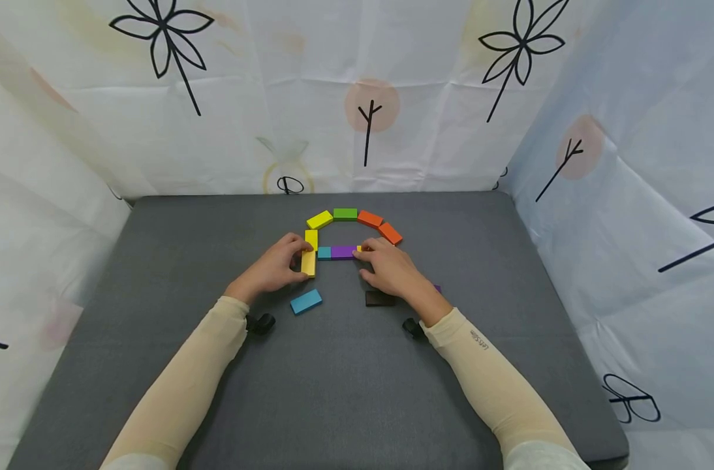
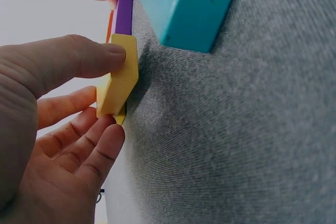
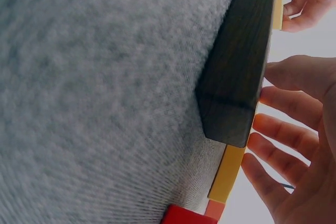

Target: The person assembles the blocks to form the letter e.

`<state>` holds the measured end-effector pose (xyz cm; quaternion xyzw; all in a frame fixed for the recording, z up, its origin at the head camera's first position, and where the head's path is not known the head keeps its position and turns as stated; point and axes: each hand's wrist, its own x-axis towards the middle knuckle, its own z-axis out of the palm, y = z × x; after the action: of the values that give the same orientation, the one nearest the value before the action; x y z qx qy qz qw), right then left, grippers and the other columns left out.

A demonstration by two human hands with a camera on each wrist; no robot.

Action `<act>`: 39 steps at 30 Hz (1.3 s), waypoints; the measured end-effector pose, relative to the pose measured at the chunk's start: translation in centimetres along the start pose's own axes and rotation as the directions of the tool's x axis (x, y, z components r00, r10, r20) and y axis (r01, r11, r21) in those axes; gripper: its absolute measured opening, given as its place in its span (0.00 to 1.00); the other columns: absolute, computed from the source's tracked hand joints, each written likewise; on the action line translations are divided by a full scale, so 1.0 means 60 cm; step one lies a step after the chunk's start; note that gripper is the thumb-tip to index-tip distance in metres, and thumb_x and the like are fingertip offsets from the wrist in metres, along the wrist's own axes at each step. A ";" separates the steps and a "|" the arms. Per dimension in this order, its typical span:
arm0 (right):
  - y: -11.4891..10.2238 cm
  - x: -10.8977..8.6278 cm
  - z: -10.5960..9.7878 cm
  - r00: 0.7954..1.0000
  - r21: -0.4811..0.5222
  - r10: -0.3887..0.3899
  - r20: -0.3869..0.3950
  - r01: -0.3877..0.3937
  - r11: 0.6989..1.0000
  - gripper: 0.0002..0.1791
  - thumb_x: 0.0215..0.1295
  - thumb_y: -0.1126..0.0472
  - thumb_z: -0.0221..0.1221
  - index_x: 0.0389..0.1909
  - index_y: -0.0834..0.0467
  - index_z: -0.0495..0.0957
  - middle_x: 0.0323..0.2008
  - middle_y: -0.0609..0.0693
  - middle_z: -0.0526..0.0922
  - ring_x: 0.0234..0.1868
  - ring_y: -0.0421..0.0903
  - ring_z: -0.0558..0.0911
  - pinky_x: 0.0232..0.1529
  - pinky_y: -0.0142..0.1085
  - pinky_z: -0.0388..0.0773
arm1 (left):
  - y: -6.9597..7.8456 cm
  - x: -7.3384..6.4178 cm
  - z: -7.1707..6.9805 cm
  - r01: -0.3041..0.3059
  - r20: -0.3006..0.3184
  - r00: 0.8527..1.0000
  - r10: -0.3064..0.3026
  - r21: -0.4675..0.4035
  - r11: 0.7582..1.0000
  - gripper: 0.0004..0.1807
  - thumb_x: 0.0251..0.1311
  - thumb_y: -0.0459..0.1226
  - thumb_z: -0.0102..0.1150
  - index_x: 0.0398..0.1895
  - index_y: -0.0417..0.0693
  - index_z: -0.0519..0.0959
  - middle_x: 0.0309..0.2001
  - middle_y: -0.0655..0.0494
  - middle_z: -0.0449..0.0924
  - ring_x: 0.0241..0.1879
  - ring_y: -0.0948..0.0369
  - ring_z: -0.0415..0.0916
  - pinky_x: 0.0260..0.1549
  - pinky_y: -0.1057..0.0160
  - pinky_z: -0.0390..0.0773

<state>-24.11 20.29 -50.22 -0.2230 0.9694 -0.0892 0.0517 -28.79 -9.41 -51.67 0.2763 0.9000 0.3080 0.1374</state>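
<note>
My left hand (image 1: 277, 263) grips a pale yellow block (image 2: 121, 80), its thumb on the near end and fingers along the far side. That block stands at the left of a ring of coloured blocks, against another yellow block (image 1: 312, 239). From there a teal block (image 1: 324, 253) and a purple block (image 1: 342, 252) run rightward in a row. My right hand (image 1: 390, 266) touches the row's right part, where an orange-yellow block (image 3: 227, 174) lies partly hidden. Its fingers look fairly straight, and its thumb stays apart from the row.
The arc continues with a yellow block (image 1: 320, 220), a green block (image 1: 345, 215) and two orange blocks (image 1: 370, 219). Nearer lie a blue block (image 1: 306, 301) and a dark brown block (image 1: 380, 298). A purple block (image 1: 437, 288) peeks past the right wrist. Patterned cloth (image 1: 333, 65) borders the grey table (image 1: 357, 391).
</note>
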 end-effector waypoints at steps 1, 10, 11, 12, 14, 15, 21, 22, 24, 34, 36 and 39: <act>0.000 0.000 0.000 1.000 0.000 -0.001 -0.001 0.001 1.000 0.28 0.79 0.52 0.66 0.76 0.51 0.78 0.68 0.51 0.76 0.67 0.50 0.73 0.60 0.46 0.79 | -0.001 0.000 0.001 -0.001 -0.001 1.000 0.001 0.003 1.000 0.32 0.64 0.33 0.77 0.70 0.37 0.77 0.67 0.42 0.68 0.55 0.48 0.73 0.55 0.48 0.79; -0.002 0.000 -0.002 1.000 0.007 -0.007 -0.004 0.007 1.000 0.27 0.79 0.53 0.65 0.76 0.52 0.78 0.68 0.52 0.76 0.67 0.50 0.74 0.60 0.47 0.79 | -0.004 0.009 0.006 -0.003 0.005 1.000 0.003 0.013 1.000 0.32 0.63 0.33 0.78 0.69 0.37 0.77 0.64 0.41 0.68 0.51 0.49 0.74 0.54 0.50 0.79; -0.001 0.000 -0.002 1.000 0.005 -0.006 -0.006 0.006 1.000 0.27 0.79 0.53 0.65 0.76 0.52 0.78 0.68 0.52 0.76 0.67 0.50 0.74 0.60 0.47 0.80 | -0.003 0.010 0.007 -0.005 0.003 1.000 0.005 0.015 1.000 0.32 0.63 0.33 0.78 0.69 0.37 0.77 0.64 0.41 0.69 0.51 0.49 0.73 0.54 0.50 0.79; -0.001 0.000 -0.002 1.000 0.003 -0.007 -0.006 0.007 1.000 0.27 0.80 0.53 0.65 0.76 0.52 0.78 0.68 0.52 0.76 0.67 0.50 0.74 0.60 0.47 0.80 | -0.002 0.010 0.007 -0.007 0.001 1.000 0.007 0.015 1.000 0.32 0.62 0.33 0.79 0.69 0.36 0.77 0.63 0.41 0.69 0.51 0.49 0.73 0.53 0.50 0.79; -0.001 0.000 -0.003 1.000 0.005 -0.009 -0.007 0.009 1.000 0.27 0.80 0.53 0.65 0.76 0.52 0.78 0.68 0.52 0.76 0.66 0.50 0.74 0.59 0.47 0.80 | 0.000 0.010 0.007 -0.009 -0.006 1.000 0.009 0.018 1.000 0.32 0.62 0.32 0.79 0.68 0.36 0.77 0.62 0.41 0.69 0.50 0.48 0.73 0.52 0.50 0.78; -0.001 0.000 -0.003 1.000 0.007 -0.009 -0.007 0.009 1.000 0.27 0.80 0.53 0.65 0.76 0.52 0.78 0.68 0.52 0.76 0.66 0.50 0.74 0.59 0.47 0.80 | 0.000 0.011 0.007 -0.011 -0.009 1.000 0.011 0.021 1.000 0.32 0.62 0.32 0.79 0.68 0.35 0.77 0.62 0.41 0.69 0.50 0.48 0.73 0.52 0.50 0.79; -0.002 0.000 -0.002 1.000 0.011 -0.005 -0.006 0.005 1.000 0.27 0.80 0.53 0.65 0.76 0.52 0.78 0.68 0.52 0.76 0.66 0.51 0.74 0.59 0.47 0.80 | 0.003 0.009 0.009 -0.006 -0.019 1.000 0.007 0.031 1.000 0.32 0.61 0.32 0.79 0.68 0.35 0.78 0.62 0.41 0.69 0.49 0.48 0.73 0.52 0.50 0.79; -0.002 -0.001 -0.002 1.000 0.010 -0.004 -0.006 0.004 1.000 0.27 0.80 0.53 0.65 0.76 0.52 0.78 0.68 0.52 0.76 0.67 0.51 0.74 0.59 0.47 0.80 | 0.003 0.009 0.010 -0.004 -0.022 1.000 0.005 0.026 1.000 0.32 0.61 0.32 0.80 0.67 0.35 0.78 0.62 0.41 0.70 0.49 0.48 0.74 0.52 0.50 0.79; -0.003 -0.001 -0.001 1.000 0.009 -0.004 -0.005 0.004 1.000 0.27 0.80 0.53 0.65 0.76 0.52 0.78 0.68 0.52 0.76 0.67 0.51 0.74 0.59 0.47 0.80 | 0.004 0.008 0.011 0.001 -0.024 1.000 -0.001 0.013 1.000 0.32 0.62 0.32 0.80 0.67 0.35 0.78 0.61 0.41 0.70 0.48 0.48 0.74 0.51 0.50 0.79; -0.005 0.002 -0.003 1.000 0.043 -0.006 -0.010 0.007 0.999 0.26 0.79 0.53 0.66 0.74 0.53 0.80 0.67 0.52 0.77 0.65 0.51 0.75 0.58 0.47 0.80 | -0.005 -0.021 0.001 -0.011 -0.045 0.999 0.011 0.018 1.000 0.29 0.69 0.34 0.74 0.71 0.40 0.78 0.67 0.43 0.70 0.57 0.47 0.76 0.57 0.45 0.80; -0.005 0.004 -0.004 1.000 0.062 -0.006 -0.021 0.007 0.998 0.25 0.79 0.53 0.66 0.72 0.53 0.82 0.66 0.52 0.78 0.64 0.51 0.75 0.58 0.46 0.80 | -0.006 -0.034 -0.001 -0.040 -0.038 0.998 0.042 0.044 0.998 0.27 0.72 0.32 0.69 0.72 0.41 0.78 0.69 0.44 0.70 0.63 0.46 0.74 0.62 0.43 0.78; -0.005 0.003 -0.005 0.999 0.093 0.005 -0.036 -0.001 0.996 0.24 0.78 0.54 0.67 0.70 0.54 0.83 0.65 0.53 0.79 0.62 0.51 0.76 0.58 0.47 0.80 | -0.006 -0.052 0.000 -0.104 -0.011 0.994 0.106 0.089 0.991 0.26 0.76 0.27 0.61 0.75 0.40 0.77 0.73 0.44 0.70 0.70 0.45 0.71 0.68 0.41 0.73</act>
<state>-24.18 19.99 -49.88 -0.2173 0.9653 -0.1380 0.0447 -26.41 -11.46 -51.69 0.3265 0.8980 0.2769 0.1015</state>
